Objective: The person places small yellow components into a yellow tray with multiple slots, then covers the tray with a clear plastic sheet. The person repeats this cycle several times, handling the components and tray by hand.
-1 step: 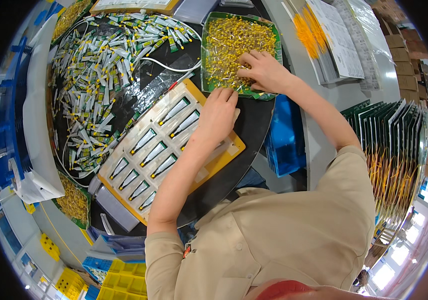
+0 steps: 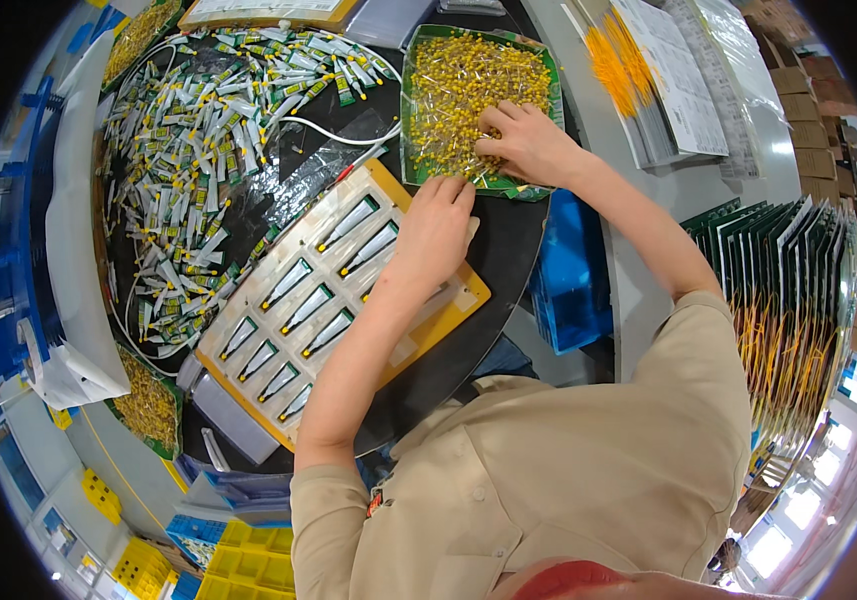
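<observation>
Two hands. Right hand (image 2: 528, 145) — fingers curled, slightly apart, tips among the yellow-tipped pieces (image 2: 458, 85); whether one is pinched, cannot tell. Left hand (image 2: 431, 225) — fingers close together, bent, at the near rim of the green tray (image 2: 407, 125); grip hidden. Step, seemingly: picking out pieces; next move calls for a clean pinch. Under the left forearm: board (image 2: 348, 188), slotted tubes (image 2: 308, 308). Farther left: loose tubes (image 2: 188, 130).

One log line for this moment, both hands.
right hand: at yellow-headed pieces | left hand: by green tray's near edge | tubes: on yellow-edged board
</observation>
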`<state>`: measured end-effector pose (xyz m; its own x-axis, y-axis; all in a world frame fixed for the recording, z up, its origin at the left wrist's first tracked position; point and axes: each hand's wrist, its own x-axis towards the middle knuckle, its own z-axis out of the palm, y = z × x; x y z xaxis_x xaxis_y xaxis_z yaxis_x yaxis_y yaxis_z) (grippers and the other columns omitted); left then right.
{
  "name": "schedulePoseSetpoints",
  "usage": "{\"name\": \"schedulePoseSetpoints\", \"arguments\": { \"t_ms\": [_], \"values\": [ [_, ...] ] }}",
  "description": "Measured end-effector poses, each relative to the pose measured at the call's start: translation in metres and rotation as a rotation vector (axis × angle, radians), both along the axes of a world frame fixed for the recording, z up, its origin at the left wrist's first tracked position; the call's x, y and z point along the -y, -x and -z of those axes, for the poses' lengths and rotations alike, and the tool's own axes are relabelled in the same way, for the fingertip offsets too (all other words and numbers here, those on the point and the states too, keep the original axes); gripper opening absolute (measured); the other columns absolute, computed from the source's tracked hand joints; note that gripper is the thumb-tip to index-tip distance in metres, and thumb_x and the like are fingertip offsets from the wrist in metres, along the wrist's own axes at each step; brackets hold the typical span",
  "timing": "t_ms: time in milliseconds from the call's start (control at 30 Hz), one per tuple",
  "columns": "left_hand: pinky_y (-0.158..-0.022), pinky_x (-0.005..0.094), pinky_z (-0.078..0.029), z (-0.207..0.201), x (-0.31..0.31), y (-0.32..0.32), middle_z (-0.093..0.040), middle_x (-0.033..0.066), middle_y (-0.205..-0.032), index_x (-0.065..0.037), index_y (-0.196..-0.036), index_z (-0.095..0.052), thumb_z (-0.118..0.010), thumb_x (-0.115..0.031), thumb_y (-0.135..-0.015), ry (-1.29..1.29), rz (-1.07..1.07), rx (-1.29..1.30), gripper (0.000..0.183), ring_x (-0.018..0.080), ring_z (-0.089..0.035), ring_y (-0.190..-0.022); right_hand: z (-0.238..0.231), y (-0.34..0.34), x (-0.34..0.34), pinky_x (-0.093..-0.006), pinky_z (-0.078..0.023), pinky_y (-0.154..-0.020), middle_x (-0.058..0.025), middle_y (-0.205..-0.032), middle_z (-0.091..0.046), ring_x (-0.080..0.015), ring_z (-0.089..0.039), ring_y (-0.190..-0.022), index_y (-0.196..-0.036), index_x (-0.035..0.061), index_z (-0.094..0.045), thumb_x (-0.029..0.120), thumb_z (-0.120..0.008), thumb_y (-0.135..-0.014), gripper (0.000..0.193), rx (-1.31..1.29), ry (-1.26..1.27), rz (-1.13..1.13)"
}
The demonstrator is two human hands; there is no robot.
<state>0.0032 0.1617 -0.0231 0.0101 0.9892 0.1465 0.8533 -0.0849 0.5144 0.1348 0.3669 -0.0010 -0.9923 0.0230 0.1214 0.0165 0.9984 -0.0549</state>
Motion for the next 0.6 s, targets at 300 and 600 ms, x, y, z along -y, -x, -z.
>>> {"name": "schedulePoseSetpoints", "arguments": {
  "t_ms": [300, 600],
  "values": [
    [-0.101, 0.0423, -0.048, -0.014, 0.000, 0.007, -0.063, 0.0167, -0.121, 0.001, -0.121, -0.063, -0.068, -0.008, -0.085, -0.031, -0.009, 0.102, 0.037, 0.0358, -0.058, -0.116, -0.013, -0.001, -0.027, -0.0395, -0.052, -0.083, -0.0106, -0.102, -0.056, -0.0314, -0.060, -0.097, -0.096, 0.0083, -0.062, 0.010, -0.074, -0.077, 0.022, -0.035, 0.421, 0.055],
    [-0.089, 0.0387, -0.052, -0.036, -0.055, 0.036, -0.065, 0.0143, -0.118, -0.005, -0.121, -0.065, -0.064, 0.001, -0.089, -0.412, -0.216, 0.325, 0.033, 0.0344, -0.065, -0.106, -0.030, -0.002, -0.040, -0.0342, -0.051, -0.081, -0.0096, -0.100, -0.055, -0.0261, -0.059, -0.095, -0.103, 0.0029, -0.060, 0.002, -0.070, -0.083, 0.023, -0.167, 0.534, 0.198]
  ]
}}
